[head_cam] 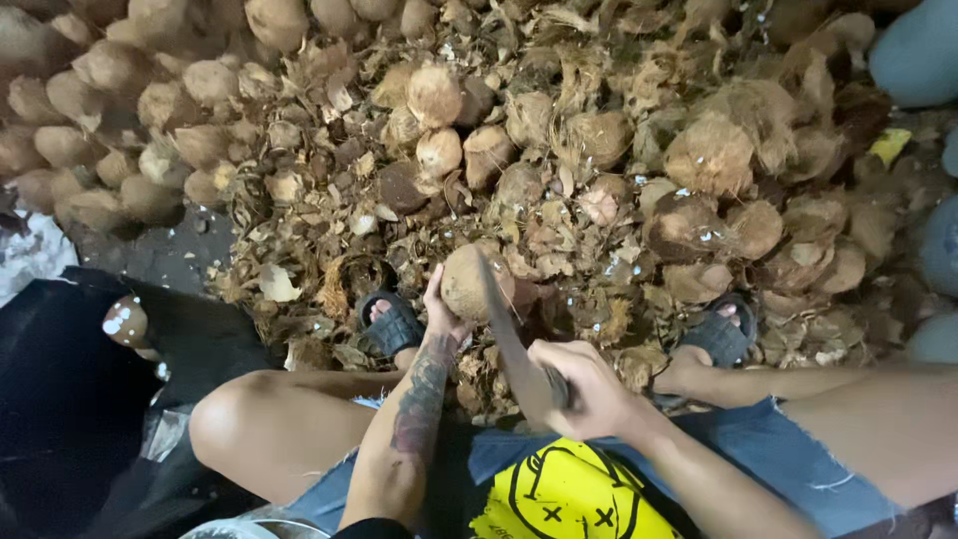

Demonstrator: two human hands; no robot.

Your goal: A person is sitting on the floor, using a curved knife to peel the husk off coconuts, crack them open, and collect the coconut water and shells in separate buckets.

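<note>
Head view: the person sits low with knees apart, and the left hand [439,311] is wrapped around the near side of a brown coconut [469,281], holding it steady above the litter between the two sandalled feet. The right hand [579,384] is clenched on the handle of a long blade [499,314], whose flat steel runs up and away from the fist and lies across the coconut's right flank, touching or nearly touching it. The coconut in hand shows a mostly smooth, rounded shell with little fibre left on the visible face, so the trimming appears well advanced; the far side is hidden and cannot be judged. A heap of rounded coconuts [110,120] lies at the upper left, while rougher, fibre-covered ones [711,155] sit at the upper right. Loose husk scraps [329,240] cover the floor ahead and crowd close around both feet, the left sandal [391,324] and the right sandal [720,334] included. A black sheet [70,379] lies to the left, just beside the left knee.
</note>
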